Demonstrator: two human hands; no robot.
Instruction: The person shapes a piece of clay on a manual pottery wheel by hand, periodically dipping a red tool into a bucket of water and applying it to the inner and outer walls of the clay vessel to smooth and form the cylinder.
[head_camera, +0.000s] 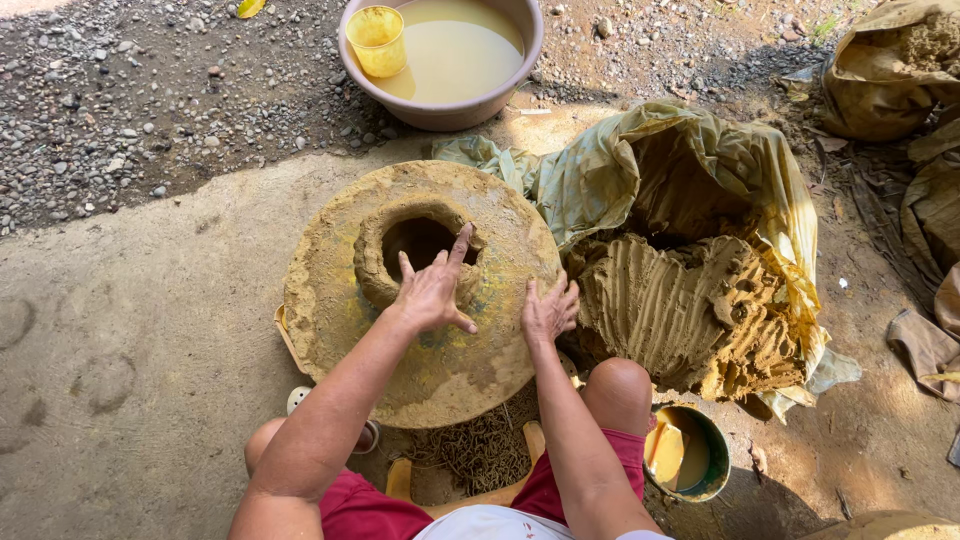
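2 open palms: left hand presses clay ring, right hand rests on wheel beside it.

The person wears dark red shorts, the cloth bunched over both thighs near the bottom edge of the view. Between the legs shows the hem of a white top. Both forearms are bare, with no sleeves, watch or bracelets in sight. The left hand and the right hand wear no gloves or rings, and both carry smears of wet clay. Both knees are bare, the right knee rounded and catching the sun.
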